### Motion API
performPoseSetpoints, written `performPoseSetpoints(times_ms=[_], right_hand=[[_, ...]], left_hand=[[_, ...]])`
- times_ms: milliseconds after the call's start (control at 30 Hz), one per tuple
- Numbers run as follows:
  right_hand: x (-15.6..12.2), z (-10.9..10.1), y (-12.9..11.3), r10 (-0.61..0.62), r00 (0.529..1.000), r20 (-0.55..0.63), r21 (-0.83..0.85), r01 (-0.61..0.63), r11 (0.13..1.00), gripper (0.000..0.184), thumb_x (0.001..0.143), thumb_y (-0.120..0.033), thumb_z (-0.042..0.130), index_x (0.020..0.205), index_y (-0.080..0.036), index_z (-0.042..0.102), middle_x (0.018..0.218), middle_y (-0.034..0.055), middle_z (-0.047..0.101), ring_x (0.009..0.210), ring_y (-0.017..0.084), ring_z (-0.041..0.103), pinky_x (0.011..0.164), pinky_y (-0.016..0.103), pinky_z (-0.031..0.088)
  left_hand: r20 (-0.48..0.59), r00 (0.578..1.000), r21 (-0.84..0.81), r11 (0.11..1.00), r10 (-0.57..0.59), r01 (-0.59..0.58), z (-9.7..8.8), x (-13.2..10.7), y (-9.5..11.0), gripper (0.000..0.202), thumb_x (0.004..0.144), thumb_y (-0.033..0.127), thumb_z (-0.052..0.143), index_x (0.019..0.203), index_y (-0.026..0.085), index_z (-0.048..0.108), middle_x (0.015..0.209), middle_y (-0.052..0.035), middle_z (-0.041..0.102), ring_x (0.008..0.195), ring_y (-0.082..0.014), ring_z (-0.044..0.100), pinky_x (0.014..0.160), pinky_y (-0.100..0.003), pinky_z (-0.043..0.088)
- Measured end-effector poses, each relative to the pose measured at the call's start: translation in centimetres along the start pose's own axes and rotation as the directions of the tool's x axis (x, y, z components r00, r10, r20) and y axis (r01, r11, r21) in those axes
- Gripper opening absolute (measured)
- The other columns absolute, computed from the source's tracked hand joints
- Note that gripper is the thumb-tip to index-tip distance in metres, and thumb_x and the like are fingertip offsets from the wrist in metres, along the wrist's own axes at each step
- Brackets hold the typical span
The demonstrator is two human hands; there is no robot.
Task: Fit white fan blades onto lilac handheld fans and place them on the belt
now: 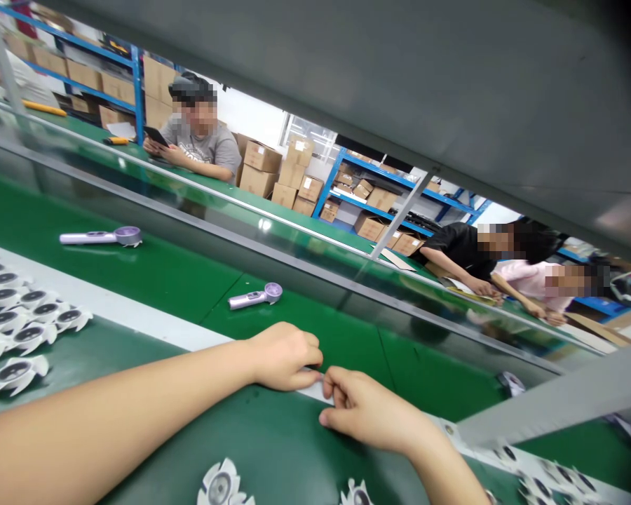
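Both hands meet on the green counter point(273, 449). Left hand point(284, 356) is curled shut and right hand point(362, 410) pinches; what they hold is too small to tell. White fan blades point(15, 315) lie nearby.

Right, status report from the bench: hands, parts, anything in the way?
Left hand and right hand closed, fingertips meeting on something small, unclear. White fan blades lie left. Purple handheld fan beyond, apart.

Two purple handheld fans point(101, 237) point(255, 297) lie on the green belt point(179, 270), boxes point(261, 158) on shelves behind.
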State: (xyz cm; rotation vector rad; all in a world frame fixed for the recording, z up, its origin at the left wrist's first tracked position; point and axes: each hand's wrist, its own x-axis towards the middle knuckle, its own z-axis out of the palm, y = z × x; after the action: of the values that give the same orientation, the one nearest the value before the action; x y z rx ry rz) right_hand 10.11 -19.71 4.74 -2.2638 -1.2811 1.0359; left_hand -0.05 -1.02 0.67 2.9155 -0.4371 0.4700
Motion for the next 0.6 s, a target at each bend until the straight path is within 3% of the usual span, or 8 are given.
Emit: performPoseSetpoints(times_ms=[600], right_hand=[[0.12, 0.03, 0.42, -0.002, 1.000, 0.005, 0.009, 0.001, 1.000, 0.023, 0.076, -0.015, 0.071, 0.092, -0.018, 0.055, 0.069, -0.0074, 0.055, 0.059, 0.011, 0.050, 0.049, 0.021, 0.034]], left_hand=[[-0.001, 1.000, -0.017, 1.000, -0.013, 0.013, 0.10, -0.01, -0.20, 0.010, 0.088, 0.032, 0.060, 0.088, 0.024, 0.067, 0.080, 0.0019, 0.060, 0.067, -0.0143, 0.056, 0.051, -0.028, 0.030]])
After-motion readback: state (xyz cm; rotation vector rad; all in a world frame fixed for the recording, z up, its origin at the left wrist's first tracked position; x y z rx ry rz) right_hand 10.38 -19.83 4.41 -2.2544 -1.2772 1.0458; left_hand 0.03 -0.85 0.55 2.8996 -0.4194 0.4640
